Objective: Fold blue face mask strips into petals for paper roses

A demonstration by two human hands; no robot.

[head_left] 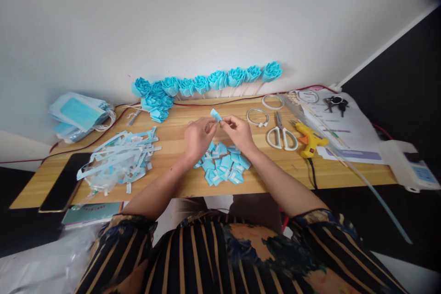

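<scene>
Between my two hands, above the middle of the table, is a small folded blue petal (pixel 215 115). My left hand (pixel 200 137) pinches its lower end from the left. On the other side, the fingers of my right hand (pixel 237 134) close on the same piece. Just below my hands lies a pile of similar folded blue pieces (pixel 223 165), partly covered by my wrists. Beyond them, a row of blue fabric flowers (pixel 217 80) on thin stems leans against the wall, with more bunched at its left end.
On the right are white-handled scissors (pixel 281 137), a yellow glue gun (pixel 310 140), a wire coil (pixel 257 117), keys (pixel 336 103) and a power strip (pixel 409 165). To the left lie cut scraps (pixel 117 158), blue face masks (pixel 81 112) and a phone (pixel 65 181). A red cord (pixel 203 104) runs along the back.
</scene>
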